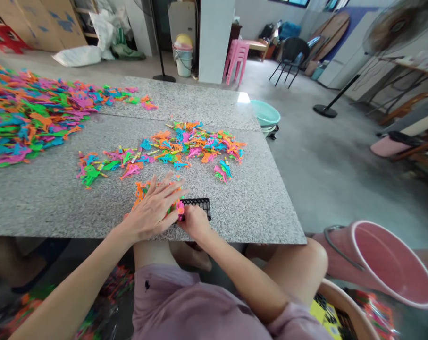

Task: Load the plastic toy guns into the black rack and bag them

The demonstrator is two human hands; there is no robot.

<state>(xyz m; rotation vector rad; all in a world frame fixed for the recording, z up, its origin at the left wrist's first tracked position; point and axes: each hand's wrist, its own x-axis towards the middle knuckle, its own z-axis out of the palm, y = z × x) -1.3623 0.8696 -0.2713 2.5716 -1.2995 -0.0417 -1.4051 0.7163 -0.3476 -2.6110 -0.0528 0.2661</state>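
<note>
Near the table's front edge, my left hand (155, 208) lies palm down with its fingers stretched out over a small heap of mostly orange plastic toy pieces (140, 192). My right hand (197, 222) is closed beside it, at a black plastic grid tray (204, 204). A pink toy piece (180, 210) shows between the two hands, against the right fingers. What the right fingers grip is hidden. Farther up the table lies a loose spread of pink, green, blue and orange toy pieces (196, 144), some pistol-shaped. A few pieces (222, 171) sit apart on the right.
A large mound of coloured pieces (33, 113) covers the table's left part. The speckled table (256, 198) ends to my right. A pink bucket (341, 250) stands there, above a tub (362, 307) with yellow and black items. A teal basin (266, 113) is past the far right corner.
</note>
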